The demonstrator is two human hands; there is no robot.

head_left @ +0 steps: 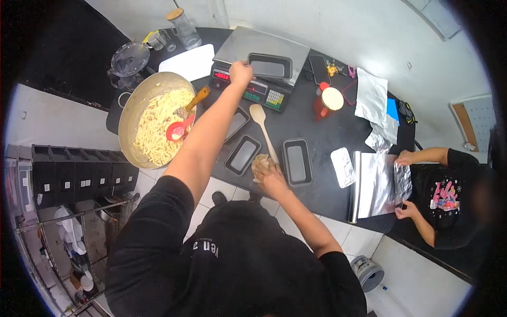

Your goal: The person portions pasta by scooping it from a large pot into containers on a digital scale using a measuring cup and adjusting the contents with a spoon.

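The left hand's (241,74) fingers look clamped on the end of the dark rectangular pan (270,68) on the silver-topped scale (232,47); an uneven pull could tip it, and the forearm could snag the red ladle (175,132) in the wide metal pot (125,127). The right hand (273,181) covers a crumpled beige cloth (259,164), grip unclear, with a pale wooden spoon (257,113) crowding it.

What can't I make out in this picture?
Head view:
- One tray: partly hidden behind the left forearm.
- Crumpled item: partly covered by the right hand; material unclear.
- Scale keypad labels: too small.
- Pot bottom: hidden beneath food.
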